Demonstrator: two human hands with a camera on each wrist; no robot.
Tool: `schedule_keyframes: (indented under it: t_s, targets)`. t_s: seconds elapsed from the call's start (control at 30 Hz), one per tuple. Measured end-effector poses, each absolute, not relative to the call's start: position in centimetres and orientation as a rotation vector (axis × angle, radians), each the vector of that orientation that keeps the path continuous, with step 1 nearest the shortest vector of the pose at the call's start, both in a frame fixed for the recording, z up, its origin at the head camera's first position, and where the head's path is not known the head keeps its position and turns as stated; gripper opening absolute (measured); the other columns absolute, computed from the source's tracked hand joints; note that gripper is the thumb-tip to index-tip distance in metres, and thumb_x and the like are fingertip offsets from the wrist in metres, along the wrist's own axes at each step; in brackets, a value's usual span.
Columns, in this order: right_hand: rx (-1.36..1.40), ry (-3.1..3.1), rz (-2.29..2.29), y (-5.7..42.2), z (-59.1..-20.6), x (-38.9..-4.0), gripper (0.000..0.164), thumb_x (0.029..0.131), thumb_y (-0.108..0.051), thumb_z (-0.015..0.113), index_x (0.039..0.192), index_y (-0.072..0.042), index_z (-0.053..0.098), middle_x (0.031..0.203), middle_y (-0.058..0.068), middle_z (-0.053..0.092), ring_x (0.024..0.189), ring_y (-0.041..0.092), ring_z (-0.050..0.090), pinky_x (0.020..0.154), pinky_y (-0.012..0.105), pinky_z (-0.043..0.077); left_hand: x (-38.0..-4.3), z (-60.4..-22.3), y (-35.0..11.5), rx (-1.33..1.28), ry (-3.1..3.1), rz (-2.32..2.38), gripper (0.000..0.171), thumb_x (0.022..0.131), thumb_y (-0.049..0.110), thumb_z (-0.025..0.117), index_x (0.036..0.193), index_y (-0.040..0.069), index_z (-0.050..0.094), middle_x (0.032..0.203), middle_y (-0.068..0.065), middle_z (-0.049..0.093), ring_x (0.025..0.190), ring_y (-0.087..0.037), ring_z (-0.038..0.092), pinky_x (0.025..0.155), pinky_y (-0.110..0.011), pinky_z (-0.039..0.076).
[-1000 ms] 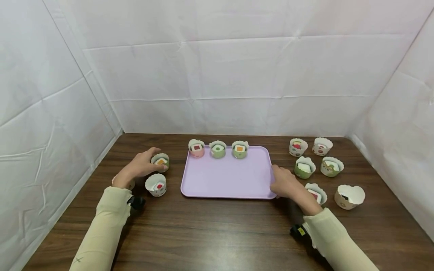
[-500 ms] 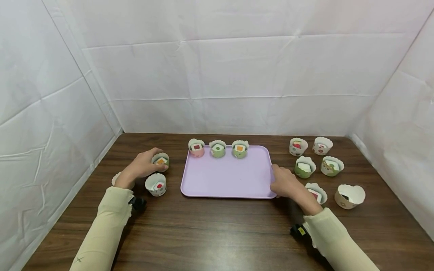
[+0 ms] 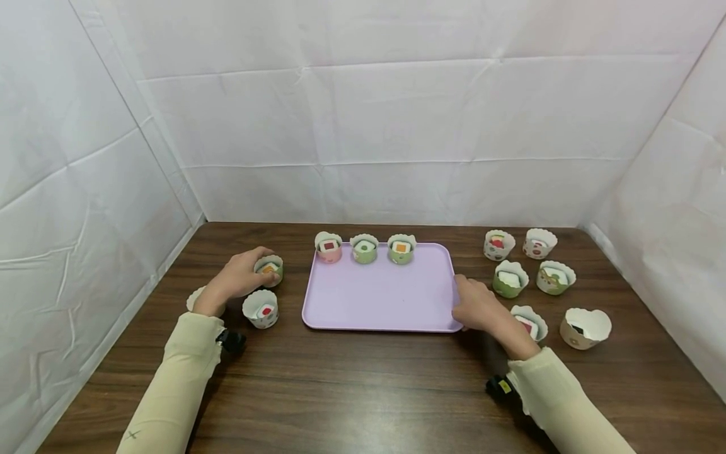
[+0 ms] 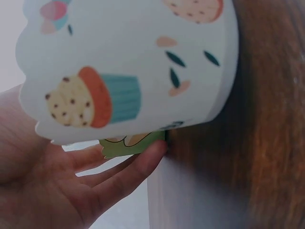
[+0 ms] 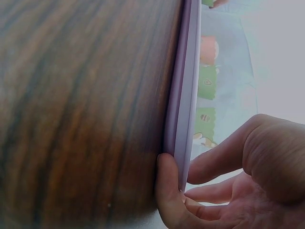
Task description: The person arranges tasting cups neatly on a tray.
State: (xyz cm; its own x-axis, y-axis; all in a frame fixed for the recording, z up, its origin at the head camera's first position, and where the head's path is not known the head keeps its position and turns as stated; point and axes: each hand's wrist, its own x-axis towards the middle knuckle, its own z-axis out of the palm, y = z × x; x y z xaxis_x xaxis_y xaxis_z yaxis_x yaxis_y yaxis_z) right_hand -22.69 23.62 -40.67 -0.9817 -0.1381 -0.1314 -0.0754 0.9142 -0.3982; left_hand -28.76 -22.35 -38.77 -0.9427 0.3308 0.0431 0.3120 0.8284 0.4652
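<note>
In the head view my left hand (image 3: pixel 241 275) grips a green paper baking cup (image 3: pixel 278 275) on the table, left of the tray. A white piece with an orange top (image 3: pixel 269 269) sits in that cup. In the left wrist view a white cup with a cupcake print (image 4: pixel 162 86) hides most of the green cup (image 4: pixel 136 145), with fingers (image 4: pixel 126 181) around it. My right hand (image 3: pixel 481 307) pinches the lilac tray (image 3: pixel 374 296) at its lower right edge. In the right wrist view, fingers lie on both sides of the tray rim (image 5: pixel 183 119).
Along the tray's back edge stand a pink cup (image 3: pixel 329 255) and two green cups (image 3: pixel 364 257). A white cup with a red-topped piece (image 3: pixel 261 310) is near my left hand; another cup (image 3: pixel 195 299) is partly behind that wrist. Several filled cups (image 3: pixel 510 285) stand at right.
My left wrist has shifted very slightly to the right, so a bit more of the cup behind it shows. The right hand and the tray have stayed in place.
</note>
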Motion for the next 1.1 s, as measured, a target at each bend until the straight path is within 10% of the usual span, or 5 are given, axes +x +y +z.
schedule_keyframes:
  t_s: [1.1]
  targets:
    - [-0.154,2.89,-0.642,23.6,-40.6,-22.7,0.068,0.079,-0.001,0.054,0.14,0.014,0.028,0.128,0.037,0.046,0.078,0.027,0.061,0.046,0.024,0.053,-28.3,-37.3,-20.9,0.529,3.045,0.768,0.057,0.094,0.032,0.057,0.139,0.0,0.043,0.132,-0.023,0.054,0.122,-0.04,0.05,0.099,-0.057,0.043]
